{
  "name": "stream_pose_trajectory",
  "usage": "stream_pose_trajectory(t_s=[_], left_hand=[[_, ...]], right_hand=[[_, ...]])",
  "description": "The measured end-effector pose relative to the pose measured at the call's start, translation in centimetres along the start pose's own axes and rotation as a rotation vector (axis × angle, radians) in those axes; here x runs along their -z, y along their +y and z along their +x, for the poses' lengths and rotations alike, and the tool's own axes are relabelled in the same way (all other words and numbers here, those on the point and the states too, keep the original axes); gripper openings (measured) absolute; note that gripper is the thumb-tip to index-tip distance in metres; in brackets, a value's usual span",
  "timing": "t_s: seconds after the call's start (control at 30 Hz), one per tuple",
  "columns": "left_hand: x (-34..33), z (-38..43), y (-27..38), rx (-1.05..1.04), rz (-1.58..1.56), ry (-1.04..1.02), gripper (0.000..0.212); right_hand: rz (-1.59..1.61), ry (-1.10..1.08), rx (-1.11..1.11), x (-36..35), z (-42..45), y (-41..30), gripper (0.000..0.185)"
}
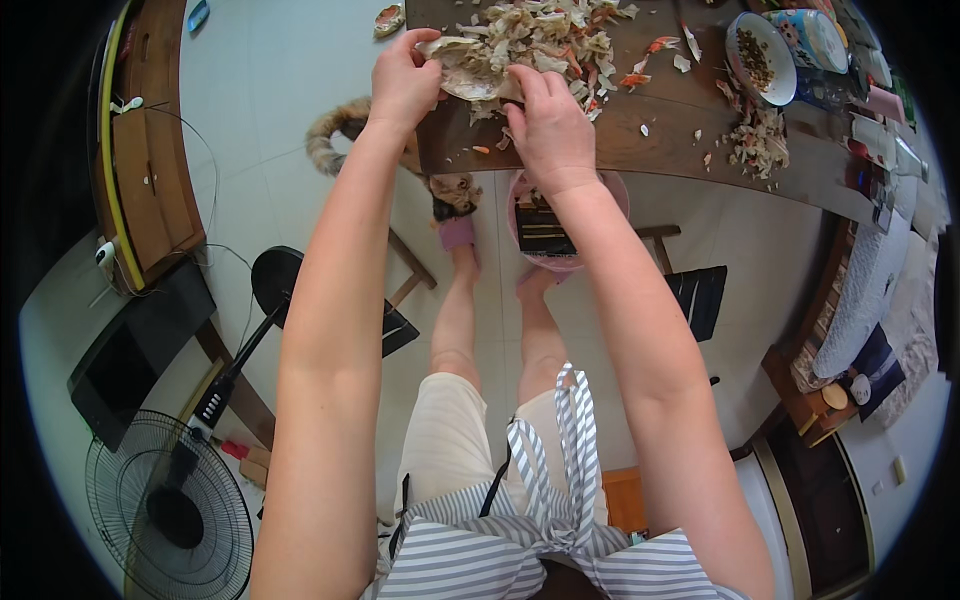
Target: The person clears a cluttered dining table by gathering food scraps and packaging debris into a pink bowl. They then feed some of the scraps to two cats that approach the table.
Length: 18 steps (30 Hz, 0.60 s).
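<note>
A pale, shallow dish-like thing (471, 79) is at the near edge of the wooden table, under and beside a heap of crab shell scraps (544, 34); I cannot tell whether it is a plate or a large shell. My left hand (405, 82) grips its left rim between thumb and fingers. At its right side my right hand (551, 124) has thumb and fingertips closed on the rim, next to the scraps. Beneath the table's edge, partly behind my right forearm, stands a pink waste bin (624, 196) with a black packet (546, 229) in it.
Orange crab legs (649, 61) and a smaller scrap pile (761, 142) lie on the table (675, 142). A bowl of brown bits (757, 60) stands at right. A cat (454, 196) is by my left foot. A black fan (176, 506) stands at left.
</note>
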<state>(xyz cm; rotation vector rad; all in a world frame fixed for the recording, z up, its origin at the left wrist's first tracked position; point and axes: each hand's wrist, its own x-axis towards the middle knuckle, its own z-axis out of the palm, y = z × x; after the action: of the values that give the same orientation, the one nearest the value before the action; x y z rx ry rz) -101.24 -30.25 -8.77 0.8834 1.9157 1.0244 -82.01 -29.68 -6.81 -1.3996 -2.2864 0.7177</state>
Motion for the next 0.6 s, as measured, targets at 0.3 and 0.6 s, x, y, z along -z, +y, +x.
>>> stream_pose_trajectory(t_s=[0.3,0.6], left_hand=[[-4.1,-10.3,3.2,-0.157,-0.106,0.033,0.034],[-14.8,-22.3,-3.4,0.218,-0.376,0.022,0.042]], right_hand=[[0.252,-0.013,-0.027,6.4,-5.8,3.5,0.032],[0.197,-0.142,-0.16,7.3,-15.6,11.4,0.026]])
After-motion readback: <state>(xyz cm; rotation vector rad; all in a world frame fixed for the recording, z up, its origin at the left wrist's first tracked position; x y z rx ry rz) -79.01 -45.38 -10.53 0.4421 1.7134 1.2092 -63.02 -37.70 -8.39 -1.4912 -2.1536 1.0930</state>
